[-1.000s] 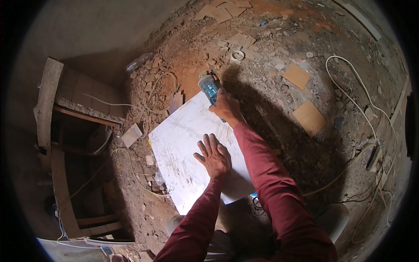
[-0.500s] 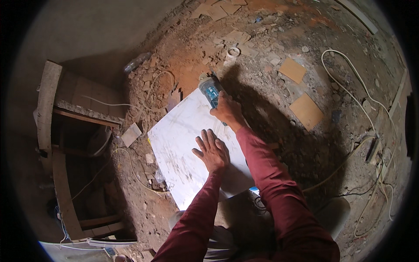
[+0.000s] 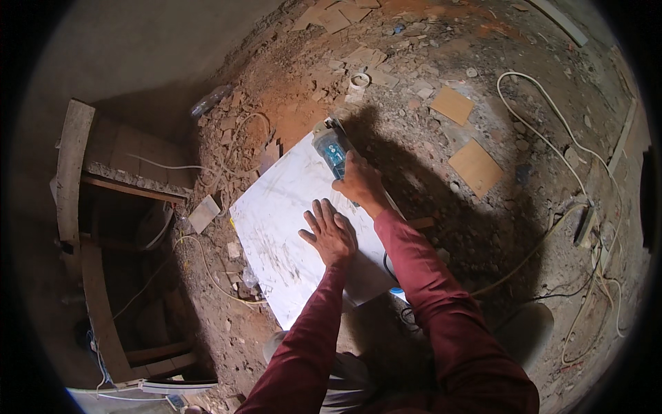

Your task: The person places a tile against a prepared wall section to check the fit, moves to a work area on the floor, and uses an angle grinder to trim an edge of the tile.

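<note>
A white square tile (image 3: 276, 228) with brown smudges lies in front of me. My left hand (image 3: 329, 233) rests flat on its middle, fingers spread. My right hand (image 3: 361, 181) grips a blue angle grinder (image 3: 329, 152) with a dusty grey head, over the tile's far right edge. The grinder's disc is too small and shaded to make out, and whether it touches the tile I cannot tell. My right forearm covers part of the tile's right side.
Rubble covers the earth floor. Two tan tiles (image 3: 476, 168) lie to the right, near a looped pale cable (image 3: 545, 134). A white ring-shaped container (image 3: 359, 81) sits beyond the grinder. At left stands a rough wooden frame (image 3: 94, 276); a plastic bottle (image 3: 210, 101) lies by the wall.
The angle grinder has shifted slightly toward me along the tile's right edge, in my right hand. My left hand stays flat on the tile. The whole view has shifted a little.
</note>
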A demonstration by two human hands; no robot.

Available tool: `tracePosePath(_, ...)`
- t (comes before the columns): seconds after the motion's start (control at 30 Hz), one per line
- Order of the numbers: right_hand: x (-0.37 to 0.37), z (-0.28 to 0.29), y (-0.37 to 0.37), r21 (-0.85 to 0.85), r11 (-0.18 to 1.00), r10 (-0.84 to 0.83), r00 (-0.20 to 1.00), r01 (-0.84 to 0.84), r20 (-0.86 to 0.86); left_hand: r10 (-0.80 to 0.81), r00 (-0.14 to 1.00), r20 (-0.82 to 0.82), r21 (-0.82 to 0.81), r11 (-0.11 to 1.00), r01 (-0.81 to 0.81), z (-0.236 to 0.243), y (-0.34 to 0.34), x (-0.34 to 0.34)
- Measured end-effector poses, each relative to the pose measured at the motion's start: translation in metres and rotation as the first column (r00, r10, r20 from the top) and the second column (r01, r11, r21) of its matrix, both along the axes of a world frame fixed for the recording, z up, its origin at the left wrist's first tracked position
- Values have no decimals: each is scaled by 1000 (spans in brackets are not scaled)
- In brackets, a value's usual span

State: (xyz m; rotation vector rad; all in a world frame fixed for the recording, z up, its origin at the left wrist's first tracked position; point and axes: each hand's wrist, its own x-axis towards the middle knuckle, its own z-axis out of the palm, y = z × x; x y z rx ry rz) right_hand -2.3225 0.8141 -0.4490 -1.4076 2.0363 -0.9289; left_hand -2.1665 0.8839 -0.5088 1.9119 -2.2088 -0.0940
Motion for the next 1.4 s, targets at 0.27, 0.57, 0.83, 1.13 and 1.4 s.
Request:
tracePosePath(0.27,-4,2,19,101,994,36,999,-39,29,-5,1000,12,-2,1000,5,2,0,-2)
tracePosePath(0.57,-4,5,47,125,992,13,1000,-15,18,-17,1000,7,-22,1000,17,-1,1,0)
tracePosePath(0.83,-6,9,73,194,980,35,999,-39,25,-31,999,-36,-29,999,30,-2,1,1)
tracePosePath(1.13,-5,4,98,167,986,5,1000,-6,5,-39,998,-54,-16,999,39,-3,0,3)
tracePosePath(1.4,-6,3,114,151,989,3,1000,0,-21,-54,997,-60,-30,998,52,-1,1,0)
